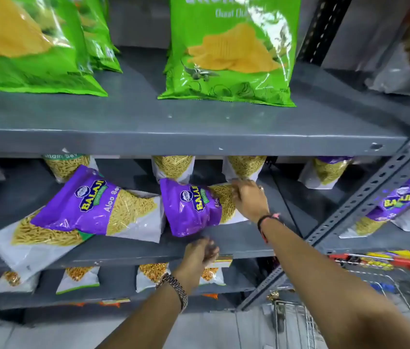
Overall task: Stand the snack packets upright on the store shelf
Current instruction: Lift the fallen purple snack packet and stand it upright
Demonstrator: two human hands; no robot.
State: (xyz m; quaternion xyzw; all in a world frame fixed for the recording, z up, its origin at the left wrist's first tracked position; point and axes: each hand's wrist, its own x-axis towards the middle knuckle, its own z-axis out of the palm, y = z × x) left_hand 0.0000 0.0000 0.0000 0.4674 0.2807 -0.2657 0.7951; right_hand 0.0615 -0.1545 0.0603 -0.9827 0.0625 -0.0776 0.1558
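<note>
Both forearms are bare, with no sleeves in view. The left hand (200,253) is blurred; just behind its grip, at the wrist, sits a metal link watch band (173,285) in silver and rose-gold tones. The right hand (249,199) wears a ring (261,188) on one finger, small and hard to make out. Behind its grip, a thin black cord band (265,219) circles the wrist, with a reddish thread beside it.

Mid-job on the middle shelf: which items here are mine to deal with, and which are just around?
Job:
purple packet under right hand
tipped purple packet to its left
right hand
left hand
middle shelf

Lying about:
green chip bags
shopping cart
lower-shelf packets
</note>
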